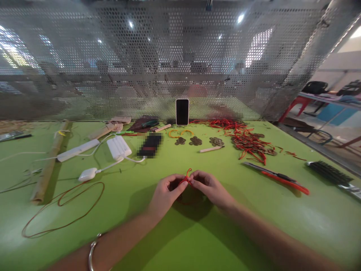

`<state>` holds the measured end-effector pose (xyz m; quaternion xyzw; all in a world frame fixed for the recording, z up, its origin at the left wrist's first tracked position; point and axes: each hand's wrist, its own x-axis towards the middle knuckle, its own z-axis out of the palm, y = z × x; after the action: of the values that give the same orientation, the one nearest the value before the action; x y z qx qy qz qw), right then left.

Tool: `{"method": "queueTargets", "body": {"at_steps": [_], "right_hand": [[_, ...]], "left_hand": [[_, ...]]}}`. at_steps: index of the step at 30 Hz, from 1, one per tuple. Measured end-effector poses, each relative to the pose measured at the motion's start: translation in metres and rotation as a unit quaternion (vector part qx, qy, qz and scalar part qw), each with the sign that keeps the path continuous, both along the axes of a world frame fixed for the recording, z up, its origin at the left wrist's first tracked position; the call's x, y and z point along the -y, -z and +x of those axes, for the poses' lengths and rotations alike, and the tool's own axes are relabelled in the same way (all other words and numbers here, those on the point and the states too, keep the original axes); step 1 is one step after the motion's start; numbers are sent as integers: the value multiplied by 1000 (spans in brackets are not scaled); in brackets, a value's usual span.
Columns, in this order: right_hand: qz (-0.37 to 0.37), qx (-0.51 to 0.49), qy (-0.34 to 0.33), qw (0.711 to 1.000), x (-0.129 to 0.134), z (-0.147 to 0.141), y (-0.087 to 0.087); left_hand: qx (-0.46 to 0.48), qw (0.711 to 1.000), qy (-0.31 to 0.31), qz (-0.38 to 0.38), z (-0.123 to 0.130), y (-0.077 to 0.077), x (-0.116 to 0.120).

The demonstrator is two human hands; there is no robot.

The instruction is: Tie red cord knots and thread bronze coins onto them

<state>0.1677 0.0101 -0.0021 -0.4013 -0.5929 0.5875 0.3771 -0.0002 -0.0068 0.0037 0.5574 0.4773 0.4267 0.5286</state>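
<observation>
My left hand (168, 190) and my right hand (208, 186) meet at the middle of the green table (186, 233). Thumb and fingers of each pinch a red cord (188, 173), whose small loop stands up between the fingertips. More of the cord hangs below in the shadow of my hands. Beyond them lie three small piles of dark coins (195, 140), two yellow rings (187, 132) and a pale pen-like stick (210, 149). To their right is a heap of coins strung with red cord (245, 141).
A cutter (270, 171) with red-handled tool (287, 182) and a black brush (329, 173) lie right. At left are a bamboo piece (49, 165), power strip (77, 150), white charger (119, 147) and looped thin cord (80, 216). A phone (182, 112) stands before the perforated panel (126, 75).
</observation>
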Motion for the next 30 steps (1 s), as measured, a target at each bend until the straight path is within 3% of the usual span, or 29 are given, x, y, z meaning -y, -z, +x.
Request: {"method": "queueTargets", "body": {"at_steps": [8, 30], "right_hand": [[-28, -20, 3, 999, 1, 0, -3], [36, -25, -16, 999, 1, 0, -2]], "left_hand": [[-1, 1000, 9, 0, -2, 3, 0], [-10, 1000, 13, -14, -2, -1, 1]]}}
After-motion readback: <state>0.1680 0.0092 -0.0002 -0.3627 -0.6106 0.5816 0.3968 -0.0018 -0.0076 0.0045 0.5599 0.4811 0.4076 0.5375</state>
